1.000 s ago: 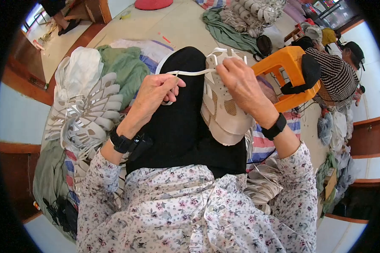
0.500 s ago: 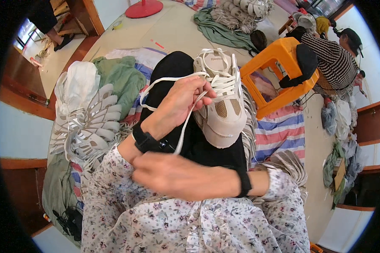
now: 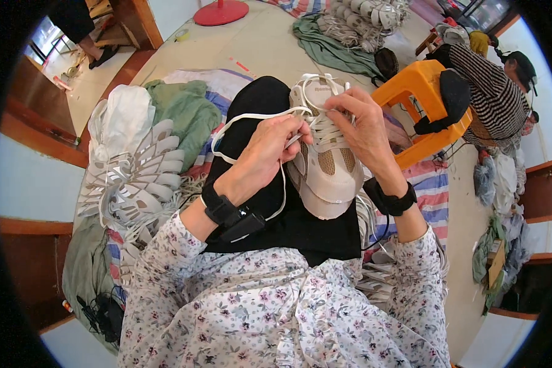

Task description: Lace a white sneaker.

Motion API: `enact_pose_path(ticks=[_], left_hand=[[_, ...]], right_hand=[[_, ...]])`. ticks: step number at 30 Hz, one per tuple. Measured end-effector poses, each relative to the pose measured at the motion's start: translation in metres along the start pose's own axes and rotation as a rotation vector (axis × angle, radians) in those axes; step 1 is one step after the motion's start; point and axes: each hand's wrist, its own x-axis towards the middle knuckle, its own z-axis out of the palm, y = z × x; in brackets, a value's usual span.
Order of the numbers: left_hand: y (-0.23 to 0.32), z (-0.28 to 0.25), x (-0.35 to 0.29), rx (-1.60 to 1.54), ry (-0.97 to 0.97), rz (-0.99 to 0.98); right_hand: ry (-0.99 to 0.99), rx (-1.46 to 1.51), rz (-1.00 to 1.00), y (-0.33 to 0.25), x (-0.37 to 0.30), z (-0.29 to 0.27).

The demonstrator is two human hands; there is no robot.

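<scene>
A beige and white sneaker (image 3: 328, 175) rests toe toward me on the black cloth (image 3: 251, 122) over my lap. White shoelace (image 3: 328, 135) crosses its tongue, and a loose loop runs out to the left. My left hand (image 3: 267, 147), beside the sneaker's left edge, pinches the shoelace; a length of it hangs below the fingers. My right hand (image 3: 362, 122) is over the upper right eyelets with thumb and forefinger closed together. What lies between those fingertips is too small to make out. Both wrists wear black bands.
Several grey-white shoe uppers (image 3: 135, 178) are fanned in a pile at left, near green cloth (image 3: 187, 113). An orange stool (image 3: 420, 92) stands at right with a black cap on it. A person in a striped top (image 3: 490, 92) sits beyond it. Striped sheeting (image 3: 426, 190) covers the floor.
My right hand has moved from low in front of my left forearm up to the sneaker's right eyelets. The lace it drew out now hangs slack below my left hand.
</scene>
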Motion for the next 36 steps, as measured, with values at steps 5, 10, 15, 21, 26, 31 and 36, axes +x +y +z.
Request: enact_pose_path(ticks=[5, 10, 15, 21, 26, 31, 36], left_hand=[[0.002, -0.005, -0.002, 0.009, -0.014, 0.089], [0.023, -0.024, -0.017, -0.010, 0.158, 0.217], [0.052, -0.069, -0.050, 0.068, 0.280, 0.377], [0.076, -0.099, -0.097, 0.130, 0.442, 0.462], [0.079, -0.082, -0.111, 0.180, 0.475, 0.527], [0.091, -0.081, -0.152, 0.455, 0.663, 0.667], [0.105, -0.062, -0.159, 0.651, 0.492, 0.621]], right_hand=[[-0.048, 0.212, 0.145, 0.007, 0.001, -0.007], [-0.089, 0.654, 0.535, 0.009, 0.000, -0.026], [-0.105, 0.645, 0.604, 0.017, 0.005, -0.028], [-0.086, 0.387, 0.487, 0.016, 0.014, -0.012], [-0.055, 0.083, 0.344, 0.008, 0.015, -0.009], [0.041, -0.169, -0.052, -0.014, 0.004, 0.003], [-0.182, -0.131, -0.189, -0.048, -0.007, 0.019]])
